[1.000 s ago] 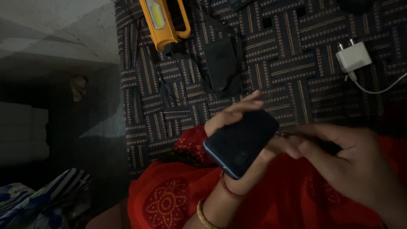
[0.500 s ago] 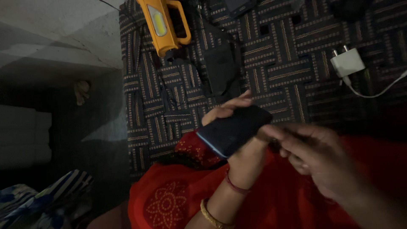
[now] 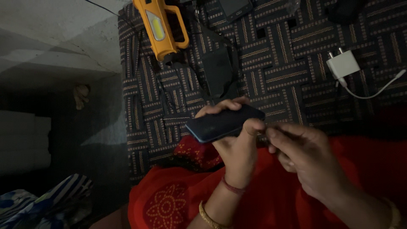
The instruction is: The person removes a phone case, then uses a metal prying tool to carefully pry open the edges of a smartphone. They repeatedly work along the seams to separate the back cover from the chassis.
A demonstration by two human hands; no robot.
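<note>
My left hand (image 3: 235, 146) grips a dark blue phone (image 3: 220, 123), held nearly edge-on over my lap, thumb on its right end and fingers behind it. My right hand (image 3: 303, 154) is beside it, fingertips pinched close to the phone's right end; whether they hold anything small is too dim to tell. Red patterned cloth (image 3: 178, 203) covers my lap below both hands.
A woven patterned mat (image 3: 288, 72) lies ahead. On it are an orange lamp with a handle (image 3: 161, 27), a flat black case (image 3: 218, 76), a second phone (image 3: 235, 8) at the top edge and a white charger plug (image 3: 343, 63) with its cable (image 3: 381, 87). Bare floor lies left.
The phone has turned from showing its back face to lying flatter, nearly edge-on. My right hand has stayed at its right end, fingers pinched closer.
</note>
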